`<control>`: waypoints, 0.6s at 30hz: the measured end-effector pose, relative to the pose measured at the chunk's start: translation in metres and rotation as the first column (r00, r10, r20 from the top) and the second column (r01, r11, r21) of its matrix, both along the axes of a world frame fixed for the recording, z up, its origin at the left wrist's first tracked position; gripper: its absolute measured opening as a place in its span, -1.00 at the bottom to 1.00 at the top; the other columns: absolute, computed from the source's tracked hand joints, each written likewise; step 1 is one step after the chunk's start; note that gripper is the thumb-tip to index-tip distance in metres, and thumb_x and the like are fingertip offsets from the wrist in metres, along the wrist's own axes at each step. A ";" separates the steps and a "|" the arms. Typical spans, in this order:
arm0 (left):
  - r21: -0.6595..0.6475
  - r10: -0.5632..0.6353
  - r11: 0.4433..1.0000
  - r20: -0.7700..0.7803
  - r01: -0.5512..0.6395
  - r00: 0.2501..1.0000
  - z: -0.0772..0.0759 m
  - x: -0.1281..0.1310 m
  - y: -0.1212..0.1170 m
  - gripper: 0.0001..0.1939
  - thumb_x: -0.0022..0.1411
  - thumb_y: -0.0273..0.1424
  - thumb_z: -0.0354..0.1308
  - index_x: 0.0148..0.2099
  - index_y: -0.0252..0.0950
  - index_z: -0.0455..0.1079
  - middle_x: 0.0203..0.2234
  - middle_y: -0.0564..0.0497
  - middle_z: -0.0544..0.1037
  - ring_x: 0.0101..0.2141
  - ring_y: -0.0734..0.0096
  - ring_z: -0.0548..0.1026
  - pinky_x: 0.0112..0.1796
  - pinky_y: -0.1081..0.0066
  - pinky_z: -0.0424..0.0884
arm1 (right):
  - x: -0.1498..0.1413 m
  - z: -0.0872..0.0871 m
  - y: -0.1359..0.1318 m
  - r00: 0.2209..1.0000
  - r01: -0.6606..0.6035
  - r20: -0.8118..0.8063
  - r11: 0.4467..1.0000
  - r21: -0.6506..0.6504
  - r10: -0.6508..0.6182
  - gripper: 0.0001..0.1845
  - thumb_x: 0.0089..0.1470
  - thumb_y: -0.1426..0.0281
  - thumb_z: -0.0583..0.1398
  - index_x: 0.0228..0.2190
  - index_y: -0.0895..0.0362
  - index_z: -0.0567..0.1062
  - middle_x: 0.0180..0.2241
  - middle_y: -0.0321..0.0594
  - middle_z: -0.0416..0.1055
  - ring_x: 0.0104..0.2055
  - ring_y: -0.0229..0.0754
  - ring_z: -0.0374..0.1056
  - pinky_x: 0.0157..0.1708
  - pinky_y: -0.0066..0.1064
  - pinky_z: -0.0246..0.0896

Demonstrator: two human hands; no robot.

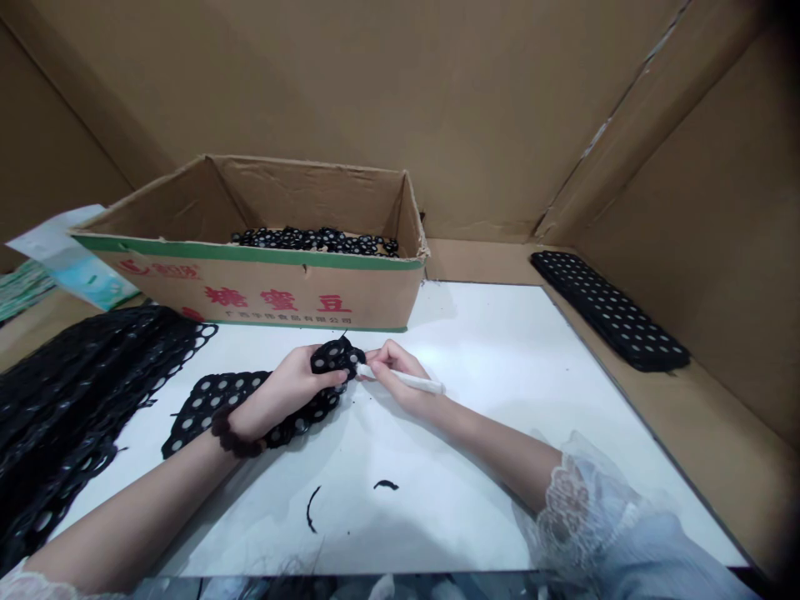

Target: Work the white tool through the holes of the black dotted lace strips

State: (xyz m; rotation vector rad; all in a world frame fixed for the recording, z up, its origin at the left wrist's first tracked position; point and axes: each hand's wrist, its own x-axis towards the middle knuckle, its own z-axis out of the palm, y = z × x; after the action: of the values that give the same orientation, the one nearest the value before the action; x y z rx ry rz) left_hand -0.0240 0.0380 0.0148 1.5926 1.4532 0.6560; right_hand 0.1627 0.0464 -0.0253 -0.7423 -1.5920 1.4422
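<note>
A black sheet with rows of round pale spots [216, 400] lies on the white board, its right end folded up. My left hand [297, 385] is closed on that raised end, thumb on top. In my right hand [400, 375] is a slim white pen-like tool [409, 382], held like a pencil. The tool's tip meets the edge of the raised part; whether it cuts or only touches there I cannot tell. A dark fuzzy band circles my left wrist.
Behind my hands stands an open cardboard box [381, 292] with black spotted pieces [318, 240] inside. Glossy black sheets [81, 375] are heaped at left, beside a plastic packet [81, 258]. A spotted black stack [609, 308] lies at right. Black scraps [386, 484] dot the board [487, 500].
</note>
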 end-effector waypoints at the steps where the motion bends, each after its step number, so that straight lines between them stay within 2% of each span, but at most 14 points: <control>1: 0.003 -0.001 1.000 0.009 0.001 1.000 0.000 0.000 0.000 -0.72 -0.04 -0.29 0.18 -0.25 -0.33 0.42 -0.37 0.00 0.57 -0.34 0.23 0.47 -0.36 0.40 0.35 | 0.001 0.001 0.000 1.000 -0.006 0.030 1.000 0.027 0.005 -0.81 0.12 0.27 0.02 -0.45 0.11 0.20 -0.30 -0.23 0.32 -0.27 -0.27 0.30 -0.19 -0.32 0.20; 6: -0.048 0.011 0.999 0.094 -0.006 0.996 -0.002 0.001 -0.002 -0.72 -0.06 -0.28 0.17 -0.29 -0.36 0.41 -0.39 -0.02 0.56 -0.37 0.24 0.47 -0.38 0.38 0.36 | 0.002 0.002 -0.001 0.973 -0.060 0.230 0.975 0.215 0.009 -0.85 0.13 0.32 -0.02 -0.43 0.11 0.16 -0.26 -0.19 0.29 -0.28 -0.25 0.25 -0.28 -0.36 0.17; 9: -0.070 0.048 0.997 0.100 -0.041 0.994 -0.005 0.002 -0.003 -0.77 -0.06 -0.33 0.17 -0.34 -0.37 0.41 -0.44 0.00 0.55 -0.39 0.26 0.46 -0.37 0.38 0.35 | -0.001 -0.002 0.000 0.932 -0.107 0.361 0.930 0.352 -0.029 -0.90 0.13 0.34 -0.04 -0.38 0.10 0.17 -0.25 -0.18 0.26 -0.29 -0.24 0.21 -0.27 -0.36 0.15; 12: -0.040 0.081 0.996 0.057 -0.079 0.995 -0.011 0.003 -0.004 -0.80 -0.04 -0.33 0.16 -0.36 -0.36 0.40 -0.48 0.01 0.53 -0.40 0.28 0.45 -0.37 0.39 0.33 | -0.008 -0.006 0.001 0.894 -0.125 0.437 0.879 0.461 -0.102 -0.91 0.12 0.36 -0.07 -0.34 0.11 0.17 -0.26 -0.15 0.21 -0.31 -0.22 0.19 -0.29 -0.35 0.15; 16: 0.015 0.081 0.997 -0.004 -0.081 0.997 -0.019 0.005 -0.004 -0.78 -0.01 -0.31 0.15 -0.36 -0.37 0.38 -0.49 0.01 0.51 -0.44 0.32 0.43 -0.40 0.40 0.30 | -0.015 -0.006 0.003 0.825 -0.110 0.523 0.848 0.518 -0.212 -0.88 0.13 0.40 -0.13 -0.36 0.11 0.17 -0.32 -0.15 0.18 -0.35 -0.20 0.15 -0.31 -0.31 0.13; 18: 0.037 0.086 0.996 -0.039 -0.085 0.996 -0.021 0.005 -0.004 -0.77 0.00 -0.28 0.14 -0.35 -0.37 0.37 -0.49 0.02 0.50 -0.45 0.33 0.42 -0.42 0.41 0.29 | -0.015 -0.004 0.004 0.821 -0.101 0.521 0.839 0.535 -0.234 -0.88 0.13 0.41 -0.12 -0.36 0.11 0.18 -0.31 -0.15 0.18 -0.34 -0.20 0.15 -0.30 -0.31 0.13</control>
State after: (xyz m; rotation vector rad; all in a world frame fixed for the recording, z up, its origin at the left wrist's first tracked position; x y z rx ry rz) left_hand -0.0190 0.0343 -0.0063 1.5857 1.5540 0.7056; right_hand 0.1475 0.0502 -0.0297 -0.9188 -2.2720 0.6440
